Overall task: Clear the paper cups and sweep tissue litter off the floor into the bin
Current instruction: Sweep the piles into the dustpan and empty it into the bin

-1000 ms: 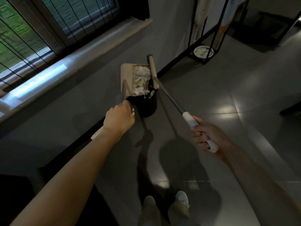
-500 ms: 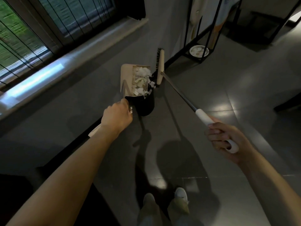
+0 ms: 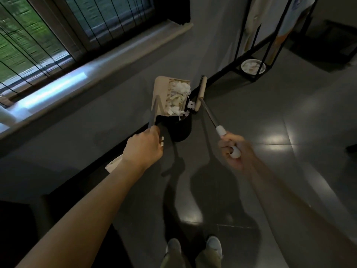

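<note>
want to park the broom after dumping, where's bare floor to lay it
Free: the floor right of the broom, out toward the dish, and between bin and shoes. Crowded: along the wall, where dustpan, bin and broom head bunch.

I see the beige dustpan (image 3: 161, 93) tipped over the black bin (image 3: 182, 130). It is full of white tissue bits (image 3: 178, 98), and some hang off its low edge, right at the bin's mouth. The bin stands on the floor by the wall. The broom (image 3: 201, 93) has its beige head just beside the dustpan.
</note>
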Tool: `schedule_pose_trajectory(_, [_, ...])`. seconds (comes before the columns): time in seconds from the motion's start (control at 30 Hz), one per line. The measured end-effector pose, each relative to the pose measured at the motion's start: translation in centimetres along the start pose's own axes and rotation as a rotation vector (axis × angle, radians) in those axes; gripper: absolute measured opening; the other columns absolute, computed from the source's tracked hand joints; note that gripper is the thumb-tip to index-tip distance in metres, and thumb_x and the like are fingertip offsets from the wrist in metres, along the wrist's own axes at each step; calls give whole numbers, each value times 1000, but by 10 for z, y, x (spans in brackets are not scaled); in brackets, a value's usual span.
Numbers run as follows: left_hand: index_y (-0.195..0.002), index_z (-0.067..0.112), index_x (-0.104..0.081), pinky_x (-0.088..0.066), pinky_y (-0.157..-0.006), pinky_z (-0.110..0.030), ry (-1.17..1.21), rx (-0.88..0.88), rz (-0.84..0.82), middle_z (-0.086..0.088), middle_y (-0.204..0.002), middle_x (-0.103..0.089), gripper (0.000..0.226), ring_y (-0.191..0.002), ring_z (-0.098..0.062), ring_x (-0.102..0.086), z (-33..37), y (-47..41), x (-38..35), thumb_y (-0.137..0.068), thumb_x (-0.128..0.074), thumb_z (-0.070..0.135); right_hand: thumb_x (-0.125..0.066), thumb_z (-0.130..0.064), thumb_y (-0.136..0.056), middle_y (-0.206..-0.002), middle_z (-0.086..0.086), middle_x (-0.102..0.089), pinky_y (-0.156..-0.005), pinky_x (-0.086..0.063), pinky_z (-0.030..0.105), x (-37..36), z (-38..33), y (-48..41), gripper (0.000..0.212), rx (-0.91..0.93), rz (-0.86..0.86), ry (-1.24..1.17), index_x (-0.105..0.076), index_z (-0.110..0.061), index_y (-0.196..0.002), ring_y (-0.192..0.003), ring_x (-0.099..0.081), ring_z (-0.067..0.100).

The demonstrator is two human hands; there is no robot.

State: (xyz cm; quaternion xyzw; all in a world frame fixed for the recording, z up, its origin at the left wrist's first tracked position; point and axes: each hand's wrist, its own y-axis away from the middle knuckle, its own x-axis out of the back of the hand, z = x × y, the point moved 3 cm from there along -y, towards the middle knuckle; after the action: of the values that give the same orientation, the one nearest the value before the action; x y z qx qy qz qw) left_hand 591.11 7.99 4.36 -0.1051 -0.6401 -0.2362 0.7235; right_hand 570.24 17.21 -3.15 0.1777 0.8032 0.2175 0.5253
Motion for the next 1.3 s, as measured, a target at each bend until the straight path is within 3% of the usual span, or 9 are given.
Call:
schedule_pose_trajectory(0.07, [-115, 13, -50, -53, -79, -43, -13, -1, 3, -8, -105, -62, 25, -88, -29, -63, 0, 1, -1, -94, -49, 27, -84, 8, -28, -45, -5, -38, -27, -30, 14, -3, -1, -2, 75, -10, -84, -74, -42, -14, -86, -33, -38, 1])
schedule_pose_trajectory(0.1, [-114, 13, -50, -53, -79, -42, -23, -1, 5, -8, -105, -62, 25, -88, -29, -63, 0, 2, -1, -94, -49, 27, -85, 7, -26, -45, -5, -38, -27, -30, 14, -3, -1, -1, 76, -12, -86, -71, -43, -14, -86, -33, -39, 1])
schedule_pose_trajectory(0.23, [-115, 13, -50, -53, -79, -41, -39, -3, 10, -9, -104, -63, 25, -88, -30, -63, 0, 2, -2, -94, -48, 28, -58, 5, -64, -44, -7, -35, -27, -26, 11, 0, -2, 9, 38, 13, -25, -10, -43, -16, -91, -31, -36, 2])
schedule_pose_trajectory(0.4, [-114, 12, -51, -55, -76, -43, -9, -10, 19, -9, -100, -64, 25, -83, -30, -64, -2, 5, -5, -93, -49, 27, -75, 3, -49, -49, -6, -36, -25, -27, 12, 4, -2, 31, 70, -34, -113, -55, -46, -17, -110, -30, -37, 3])
schedule_pose_trajectory(0.5, [-113, 13, -51, -55, -76, -43, 4, -6, 23, -9, -99, -64, 25, -83, -30, -64, -4, 7, -4, -92, -51, 26, -88, 6, -28, -52, -5, -39, -24, -26, 13, 3, 0, 47, 93, -76, -158, -58, -49, -17, -109, -30, -38, 2])
schedule_pose_trajectory(0.7, [-113, 12, -52, -55, -77, -43, 10, -14, 26, -10, -99, -63, 26, -85, -30, -63, -8, 7, 1, -91, -52, 26, -86, 15, -30, -52, -4, -41, -24, -28, 14, 2, -4, 87, 74, -142, -141, -127, -46, -9, -89, -29, -41, 4])
schedule_pose_trajectory(0.9, [-111, 8, -52, -52, -80, -44, -22, -24, 64, -13, -101, -64, 25, -90, -35, -62, -8, 9, 7, -92, -49, 25, -92, 2, -20, -44, -6, -41, -23, -21, 9, -5, 7, 122, 53, -92, -105, 49, -65, -9, -64, -25, -36, 3])
schedule_pose_trajectory(1.13, [-123, 12, -45, -46, -82, -39, -177, -133, -71, -10, -123, -57, 31, -111, -30, -57, -1, 24, -31, -95, -45, 26, -94, -11, -17, -52, -5, -37, -21, -24, 12, -4, 8, 138, 106, 8, -76, 176, -59, -22, -117, -28, -32, 0])
schedule_pose_trajectory(1.3, [-131, 17, -40, -43, -75, -39, -176, -115, -85, -7, -128, -52, 39, -110, -32, -56, 2, 24, -38, -95, -43, 32, -94, -11, -19, -53, -5, -37, -21, -25, 12, -8, 0, 139, 123, 34, -93, 193, -51, -23, -134, -28, -32, 0])
